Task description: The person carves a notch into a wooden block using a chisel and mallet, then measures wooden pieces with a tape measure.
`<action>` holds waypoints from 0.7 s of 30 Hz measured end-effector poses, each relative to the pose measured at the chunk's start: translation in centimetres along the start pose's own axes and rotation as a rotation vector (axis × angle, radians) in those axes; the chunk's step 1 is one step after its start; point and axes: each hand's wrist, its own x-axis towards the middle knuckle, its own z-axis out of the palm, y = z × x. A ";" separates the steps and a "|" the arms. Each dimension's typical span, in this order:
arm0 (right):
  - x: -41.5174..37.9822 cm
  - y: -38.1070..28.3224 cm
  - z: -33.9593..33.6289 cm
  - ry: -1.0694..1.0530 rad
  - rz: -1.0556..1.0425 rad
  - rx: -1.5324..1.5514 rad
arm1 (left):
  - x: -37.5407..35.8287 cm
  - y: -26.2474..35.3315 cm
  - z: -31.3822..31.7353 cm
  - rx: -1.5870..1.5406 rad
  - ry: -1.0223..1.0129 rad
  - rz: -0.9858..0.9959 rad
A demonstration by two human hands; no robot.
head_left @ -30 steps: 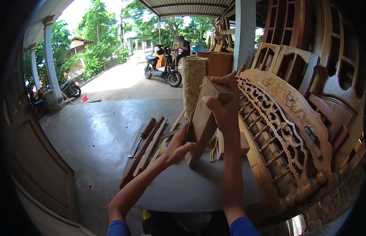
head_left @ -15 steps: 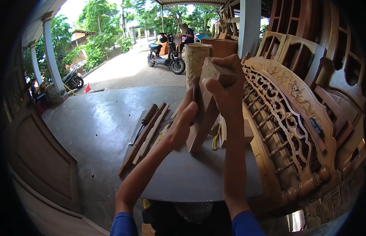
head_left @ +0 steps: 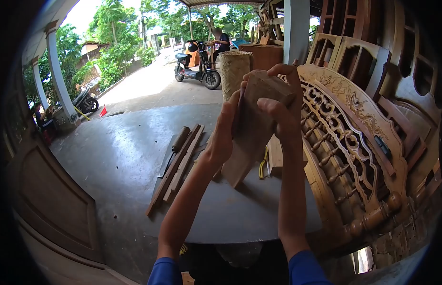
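A thick wooden block (head_left: 254, 111) is held tilted above the grey table (head_left: 230, 213), its lower end towards me. My right hand (head_left: 285, 111) grips its upper end, with the thumb across the near face and the fingers over the top. Along the block's left side, my left hand (head_left: 224, 135) presses a thin dark reddish sheet (head_left: 239, 110), which looks like sandpaper; the fingertips are partly hidden behind the block. Just beyond the block's lower end, a yellow-edged strip or cord (head_left: 263, 164) lies beside another wood piece (head_left: 275, 154).
Wood strips (head_left: 173, 166) and a dark-handled tool (head_left: 180, 139) lie at the table's left. A woven cylinder (head_left: 233, 71) stands behind. Carved wooden panels (head_left: 344, 137) lean at right. A door panel (head_left: 50, 199) is at left. A scooter (head_left: 199, 69) and a person (head_left: 221, 42) are farther off.
My left hand and the thin sheet have slid upward along the block's side. The block has turned, so more of its broad face shows. My right hand still grips the upper end.
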 end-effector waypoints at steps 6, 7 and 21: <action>-0.1 0.1 -1.8 0.078 0.057 0.054 | -9.1 -7.6 -4.7 0.524 0.051 -0.387; -0.2 0.1 -1.5 0.042 0.065 0.063 | -10.0 -7.8 -5.6 0.512 0.016 -0.434; -0.4 -0.8 0.1 -0.115 0.035 0.082 | -8.7 -5.7 -4.4 0.270 0.025 -0.337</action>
